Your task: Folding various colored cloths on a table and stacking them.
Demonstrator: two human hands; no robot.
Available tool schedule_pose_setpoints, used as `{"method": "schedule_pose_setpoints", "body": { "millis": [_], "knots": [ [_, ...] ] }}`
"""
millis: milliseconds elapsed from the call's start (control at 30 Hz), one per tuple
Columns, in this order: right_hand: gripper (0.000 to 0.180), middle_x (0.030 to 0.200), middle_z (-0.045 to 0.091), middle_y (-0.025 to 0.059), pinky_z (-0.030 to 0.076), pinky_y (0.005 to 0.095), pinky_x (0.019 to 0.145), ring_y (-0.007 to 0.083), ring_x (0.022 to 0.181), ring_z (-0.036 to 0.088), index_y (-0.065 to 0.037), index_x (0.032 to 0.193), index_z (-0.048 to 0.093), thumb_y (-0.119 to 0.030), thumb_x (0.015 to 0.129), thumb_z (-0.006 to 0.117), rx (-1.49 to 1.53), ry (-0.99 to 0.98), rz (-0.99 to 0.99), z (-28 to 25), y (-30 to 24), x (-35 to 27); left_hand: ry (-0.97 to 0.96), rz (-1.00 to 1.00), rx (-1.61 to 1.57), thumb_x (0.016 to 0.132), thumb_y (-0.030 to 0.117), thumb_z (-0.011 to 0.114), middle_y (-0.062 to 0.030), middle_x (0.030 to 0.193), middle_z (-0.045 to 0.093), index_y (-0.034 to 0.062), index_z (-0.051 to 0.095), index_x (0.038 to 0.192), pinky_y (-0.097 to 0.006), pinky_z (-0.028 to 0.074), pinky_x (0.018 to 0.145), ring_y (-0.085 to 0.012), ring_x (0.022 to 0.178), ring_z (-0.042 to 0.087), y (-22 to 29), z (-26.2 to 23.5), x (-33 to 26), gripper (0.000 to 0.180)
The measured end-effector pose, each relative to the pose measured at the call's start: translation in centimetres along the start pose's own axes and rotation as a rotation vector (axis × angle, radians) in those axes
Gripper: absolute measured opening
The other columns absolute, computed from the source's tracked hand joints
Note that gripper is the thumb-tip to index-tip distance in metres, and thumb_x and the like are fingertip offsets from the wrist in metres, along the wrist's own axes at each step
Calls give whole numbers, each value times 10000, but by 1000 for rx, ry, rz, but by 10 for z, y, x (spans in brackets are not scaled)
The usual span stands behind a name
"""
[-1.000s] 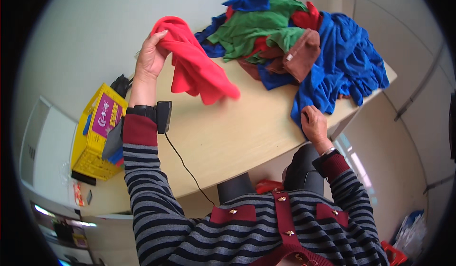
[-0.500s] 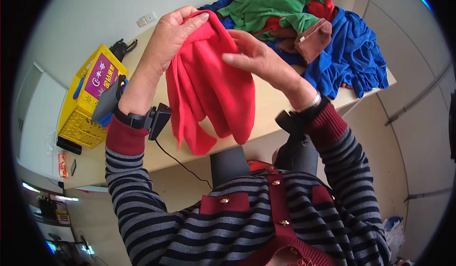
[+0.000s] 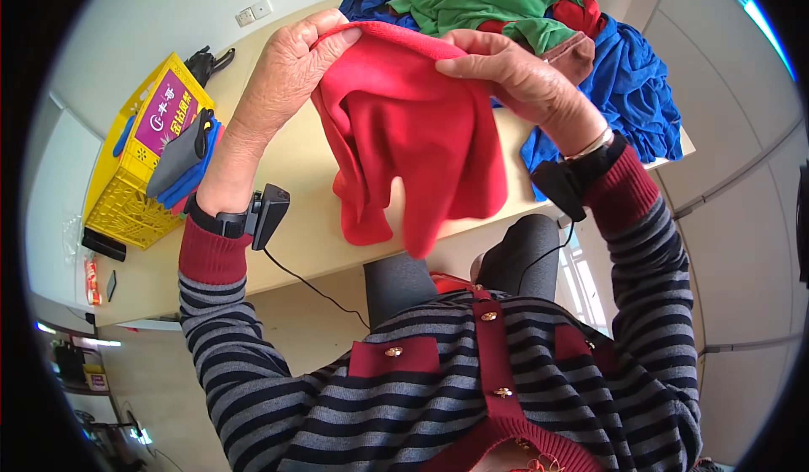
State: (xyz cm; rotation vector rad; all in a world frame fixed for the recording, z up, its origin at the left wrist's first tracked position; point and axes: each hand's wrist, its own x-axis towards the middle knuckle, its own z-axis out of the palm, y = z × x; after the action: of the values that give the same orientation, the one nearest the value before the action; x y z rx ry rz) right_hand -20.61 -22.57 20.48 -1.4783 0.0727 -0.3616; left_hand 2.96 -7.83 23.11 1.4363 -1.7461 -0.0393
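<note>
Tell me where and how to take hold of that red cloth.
Probably best to pinch the red cloth near both ends of its upper edge, thumbs in front, coming from left and right as the left hand and right hand do. That edge runs fairly straight between them; the lower part hangs in loose folds, likely harder to control.

Hands (image 3: 295, 57): I counted two on my feed.
Held cloth (image 3: 404, 109): I saw one.
Pile (image 3: 632, 84): I saw one; its cloths (image 3: 472, 4) overlapped too much to count.
Table (image 3: 286, 164): I saw one.
Crate (image 3: 135, 177): one, from my end.
Wall plates (image 3: 262, 8): I made out two.
Wrist devices (image 3: 271, 217): I counted two.
Cables (image 3: 316, 283): I could trace two.
</note>
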Motion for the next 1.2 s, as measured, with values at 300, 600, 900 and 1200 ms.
{"method": "schedule_pose_setpoints", "body": {
  "millis": [300, 600, 900, 1200],
  "knots": [
    [104, 903, 641, -46, 494, 201, 829, 40, 861, 598, -57, 997, 666, -121, 919, 693, -685, 232, -82, -30, -2, 0, 34, 78, 322, 977, 139, 592, -93, 773, 613, 21, 620, 1002, -297, 490, 719, -196, 707, 569, -13, -1, -8, 124],
    [118, 730, 550, -8, 435, 227, 608, 82, 686, 496, -46, 940, 632, 43, 862, 628, -973, 379, -465, -16, -53, 3, 133, -100, 839, 837, 77, 563, -221, 866, 672, 27, 618, 906, -515, 514, 752, -432, 867, 639, -83, -9, -25, 102],
    [93, 723, 600, 19, 463, 238, 581, 101, 673, 552, -18, 907, 646, 49, 850, 614, -1093, 483, -378, -57, -49, -21, 152, -353, 888, 856, 156, 592, -238, 893, 669, 30, 638, 939, -528, 507, 771, -438, 888, 639, -135, -55, -63, 157],
    [95, 849, 619, -38, 471, 190, 792, 33, 838, 568, -66, 998, 658, -140, 942, 675, -1170, 544, -254, -114, -33, -44, 103, -485, 714, 940, 191, 578, -187, 852, 686, 41, 684, 1010, -413, 506, 735, -320, 847, 676, -164, -109, -92, 196]
  ]
}}
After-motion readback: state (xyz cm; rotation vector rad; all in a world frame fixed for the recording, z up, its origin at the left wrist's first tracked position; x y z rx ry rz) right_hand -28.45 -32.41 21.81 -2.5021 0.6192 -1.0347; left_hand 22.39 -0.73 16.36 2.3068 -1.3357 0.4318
